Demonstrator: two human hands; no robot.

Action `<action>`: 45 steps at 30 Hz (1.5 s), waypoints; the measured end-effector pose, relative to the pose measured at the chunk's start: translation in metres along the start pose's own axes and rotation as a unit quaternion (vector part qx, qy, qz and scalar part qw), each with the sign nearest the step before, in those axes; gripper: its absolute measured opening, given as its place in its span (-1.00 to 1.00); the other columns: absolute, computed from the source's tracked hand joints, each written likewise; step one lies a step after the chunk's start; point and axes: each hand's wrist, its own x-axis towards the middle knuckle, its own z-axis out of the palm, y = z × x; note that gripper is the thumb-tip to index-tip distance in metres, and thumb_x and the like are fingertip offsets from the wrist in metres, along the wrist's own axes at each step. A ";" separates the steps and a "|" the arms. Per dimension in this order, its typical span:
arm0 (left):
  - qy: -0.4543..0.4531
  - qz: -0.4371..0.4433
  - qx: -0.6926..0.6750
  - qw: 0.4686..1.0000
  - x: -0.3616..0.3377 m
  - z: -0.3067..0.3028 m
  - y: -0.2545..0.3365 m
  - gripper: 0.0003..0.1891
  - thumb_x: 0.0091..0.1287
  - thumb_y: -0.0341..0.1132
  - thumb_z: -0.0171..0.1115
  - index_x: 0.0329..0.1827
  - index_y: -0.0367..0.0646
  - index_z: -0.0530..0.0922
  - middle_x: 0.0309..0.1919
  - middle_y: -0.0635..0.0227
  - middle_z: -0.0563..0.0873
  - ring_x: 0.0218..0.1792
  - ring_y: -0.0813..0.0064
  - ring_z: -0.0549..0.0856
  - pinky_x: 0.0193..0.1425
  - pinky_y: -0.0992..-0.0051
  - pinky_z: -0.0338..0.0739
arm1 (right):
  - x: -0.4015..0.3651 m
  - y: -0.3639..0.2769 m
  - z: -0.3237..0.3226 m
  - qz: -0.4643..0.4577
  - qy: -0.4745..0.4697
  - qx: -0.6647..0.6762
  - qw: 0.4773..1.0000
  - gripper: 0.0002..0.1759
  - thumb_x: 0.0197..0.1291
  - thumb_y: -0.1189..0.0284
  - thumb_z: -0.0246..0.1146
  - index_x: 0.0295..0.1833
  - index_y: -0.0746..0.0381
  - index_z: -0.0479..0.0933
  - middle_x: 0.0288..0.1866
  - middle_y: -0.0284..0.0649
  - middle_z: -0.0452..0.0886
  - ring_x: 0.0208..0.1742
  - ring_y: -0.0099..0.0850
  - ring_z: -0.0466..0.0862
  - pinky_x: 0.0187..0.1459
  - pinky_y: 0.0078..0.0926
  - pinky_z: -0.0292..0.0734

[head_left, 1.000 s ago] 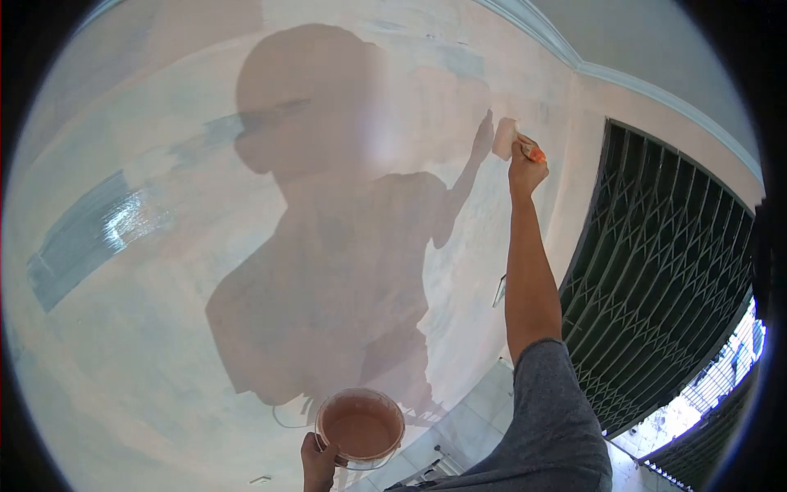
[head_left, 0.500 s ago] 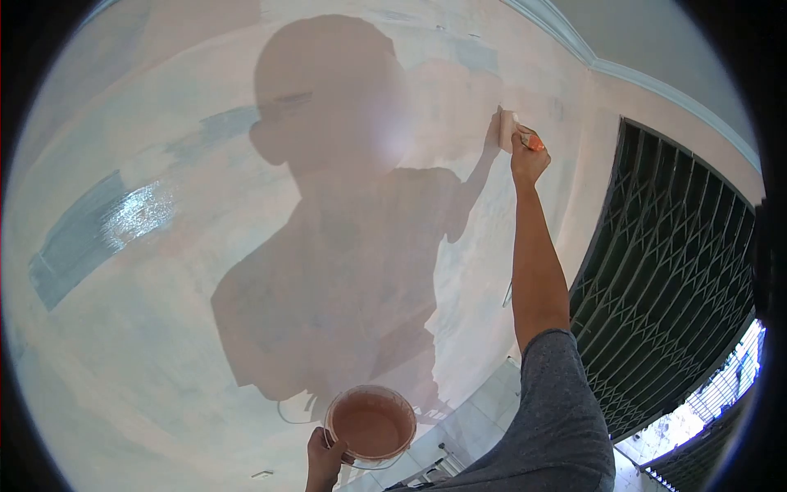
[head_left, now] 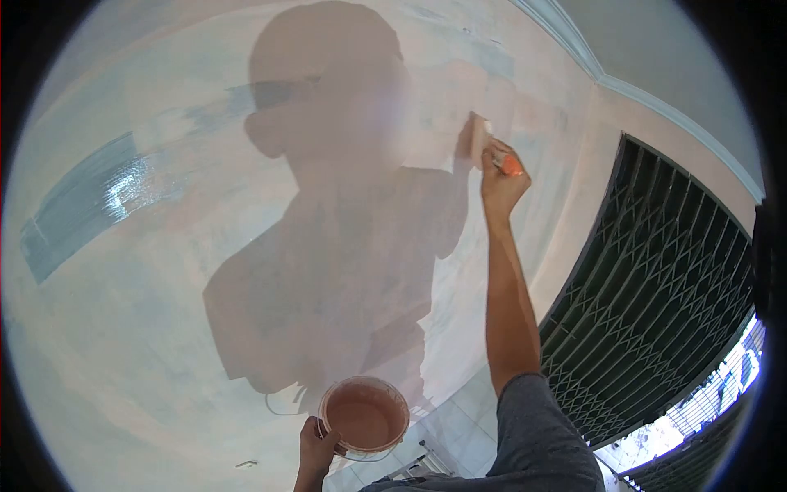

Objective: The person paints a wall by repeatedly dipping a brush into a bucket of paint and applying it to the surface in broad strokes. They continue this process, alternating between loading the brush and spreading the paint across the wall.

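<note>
Up on the wall (head_left: 164, 328), my right hand (head_left: 503, 182) is wrapped round the orange handle of a wide paintbrush (head_left: 482, 141). The bristles touch the pale pink surface. Low in the view, my left hand (head_left: 318, 449) grips the left rim of a bucket (head_left: 363, 414) holding brownish-pink paint. A thin wire handle hangs below the bucket's rim. My shadow falls across the middle of the wall.
A dark folding metal gate (head_left: 648, 295) stands on the right. Pale moulding (head_left: 566, 37) runs along the ceiling edge. Below are floor tiles (head_left: 459, 418) and a metal frame, perhaps a ladder (head_left: 422, 466). A shiny grey patch (head_left: 82, 205) marks the wall's left side.
My right hand has moved left and slightly down with the brush against the wall. The bucket and my left hand sit slightly further left and higher in the view.
</note>
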 end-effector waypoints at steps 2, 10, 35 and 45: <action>-0.008 0.003 -0.006 1.000 0.002 0.000 -0.001 -0.78 0.13 -0.63 0.21 -0.34 -0.25 0.30 -0.54 0.23 0.53 -0.71 0.36 0.62 -0.69 0.44 0.60 | -0.020 -0.019 0.006 -0.018 -0.012 0.047 0.999 -0.82 0.05 0.62 0.36 -0.17 0.33 0.68 -0.18 -0.11 0.75 -0.17 -0.35 0.75 -0.06 -0.45 0.60; -0.026 -0.003 0.016 1.000 0.007 0.006 0.000 -0.82 0.14 -0.57 0.17 -0.25 -0.26 0.37 -0.50 0.19 0.59 -0.71 0.40 0.60 -0.68 0.50 0.56 | -0.102 -0.186 0.007 -0.052 -0.100 0.243 0.963 -0.75 0.04 0.63 0.40 -0.12 0.25 0.67 -0.14 -0.12 0.72 -0.14 -0.31 0.73 -0.05 -0.47 0.60; 0.027 -0.006 0.011 1.000 -0.005 -0.002 -0.005 -0.80 0.11 -0.57 0.23 -0.29 -0.31 0.36 -0.52 0.16 0.60 -0.69 0.36 0.63 -0.67 0.42 0.60 | 0.145 0.111 -0.002 0.013 0.057 -0.127 0.990 -0.80 0.06 0.37 0.37 -0.17 0.14 0.76 -0.36 -0.20 0.75 -0.34 -0.36 0.74 -0.16 -0.41 0.61; 0.037 0.012 0.027 0.999 0.010 -0.015 -0.029 -0.81 0.11 -0.58 0.21 -0.28 -0.31 0.37 -0.52 0.17 0.60 -0.70 0.37 0.63 -0.68 0.44 0.59 | 0.157 0.107 0.013 0.012 0.036 -0.160 0.986 -0.75 0.02 0.29 0.36 -0.16 0.06 0.76 -0.38 -0.09 0.73 -0.32 -0.21 0.75 -0.15 -0.33 0.63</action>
